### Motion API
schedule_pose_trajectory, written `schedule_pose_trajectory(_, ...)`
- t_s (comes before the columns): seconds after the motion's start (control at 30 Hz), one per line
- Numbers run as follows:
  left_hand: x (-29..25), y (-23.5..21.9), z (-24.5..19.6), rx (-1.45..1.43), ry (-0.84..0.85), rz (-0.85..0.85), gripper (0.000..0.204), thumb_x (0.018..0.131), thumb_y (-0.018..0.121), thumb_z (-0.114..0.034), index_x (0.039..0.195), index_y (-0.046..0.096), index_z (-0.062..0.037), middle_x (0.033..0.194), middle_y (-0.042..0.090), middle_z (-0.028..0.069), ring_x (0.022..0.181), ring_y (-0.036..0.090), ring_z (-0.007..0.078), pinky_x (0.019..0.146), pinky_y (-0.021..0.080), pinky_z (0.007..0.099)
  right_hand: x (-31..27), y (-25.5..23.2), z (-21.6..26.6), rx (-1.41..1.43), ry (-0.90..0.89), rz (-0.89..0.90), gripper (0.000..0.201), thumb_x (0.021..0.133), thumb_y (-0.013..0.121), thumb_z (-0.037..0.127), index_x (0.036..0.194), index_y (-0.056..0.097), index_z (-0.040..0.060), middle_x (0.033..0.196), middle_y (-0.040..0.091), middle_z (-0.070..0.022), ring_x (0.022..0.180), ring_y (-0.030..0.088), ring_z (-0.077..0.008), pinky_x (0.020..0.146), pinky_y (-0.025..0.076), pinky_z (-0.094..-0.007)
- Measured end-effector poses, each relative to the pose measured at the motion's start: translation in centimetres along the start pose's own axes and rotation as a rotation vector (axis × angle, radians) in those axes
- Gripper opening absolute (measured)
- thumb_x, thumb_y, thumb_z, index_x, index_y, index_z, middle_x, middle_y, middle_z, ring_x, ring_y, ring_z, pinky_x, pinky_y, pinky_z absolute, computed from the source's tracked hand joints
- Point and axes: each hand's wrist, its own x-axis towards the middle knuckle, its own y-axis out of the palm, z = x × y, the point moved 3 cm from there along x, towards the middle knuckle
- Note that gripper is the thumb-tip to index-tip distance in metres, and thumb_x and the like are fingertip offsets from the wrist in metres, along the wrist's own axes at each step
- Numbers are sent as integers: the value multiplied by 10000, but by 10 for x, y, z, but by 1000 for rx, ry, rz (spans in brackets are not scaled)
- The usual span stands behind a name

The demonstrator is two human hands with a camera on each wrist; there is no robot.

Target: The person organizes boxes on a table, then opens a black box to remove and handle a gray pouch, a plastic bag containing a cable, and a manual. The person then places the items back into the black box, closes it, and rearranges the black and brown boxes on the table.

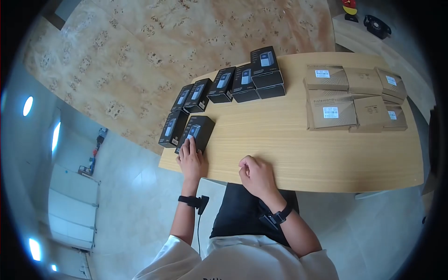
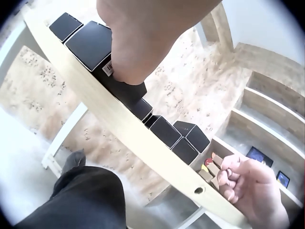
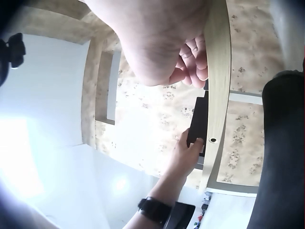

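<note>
My left hand [image 1: 190,161] lies over the near end of a black box [image 1: 199,129] printed with a phone-like picture. Its thumb and fingers hold the box's sides, as the right wrist view shows with the left hand [image 3: 180,155] about the dark box [image 3: 197,121]. Part of that box is hidden by the hand in the left wrist view. My right hand [image 1: 258,176] rests at the table's front edge with its fingers loosely curled and nothing in them. Just left of the held box stands another black box [image 1: 171,128].
More black boxes [image 1: 221,84] run in a curved row along the table's far left edge, with one box [image 1: 264,59] stacked on top. At the right of the wooden table [image 1: 280,144] sit several brown cardboard boxes [image 1: 331,112]. A black telephone [image 1: 377,26] stands on a ledge beyond.
</note>
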Motion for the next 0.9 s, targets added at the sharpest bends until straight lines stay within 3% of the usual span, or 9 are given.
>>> schedule_pose_trajectory(0.07, 11, 11, 4, 39, -29, -45, 706, 968, 659, -215, 1625, 414, -139, 1564, 512, 116, 1408, 489, 329, 1084, 393, 530, 1, -2, -2, 13, 24, 11, 57, 908, 670, 70, 956, 640, 72, 784, 703, -125, 698, 704, -331, 627, 561, -454)
schedule_pose_trajectory(0.27, 42, 33, 23, 67, -50, -24, 690, 980, 659, -249, 1619, 422, -143, 1572, 501, 107, 1401, 486, 321, 1079, 392, 534, 3, -7, 1, 56, 88, 43, 46, 933, 655, 74, 975, 638, 66, 808, 714, -138, 700, 720, -338, 616, 571, -447)
schedule_pose_trajectory(0.53, 53, 27, 16, 82, -79, -26, 697, 960, 681, -238, 1605, 441, -129, 1524, 538, 124, 1377, 502, 321, 1073, 392, 518, 4, -6, -4, 86, 111, 40, 56, 926, 663, 57, 979, 647, 65, 789, 701, -135, 675, 707, -323, 601, 563, -438)
schedule_pose_trajectory(0.9, 58, 23, 31, 62, -43, -64, 688, 927, 715, -235, 1567, 494, -111, 1470, 564, 132, 1321, 529, 322, 1073, 386, 503, 5, -1, 0, 65, 139, 71, 86, 882, 690, -22, 930, 674, 48, 690, 574, -52, 558, 547, -173, 549, 463, -336)
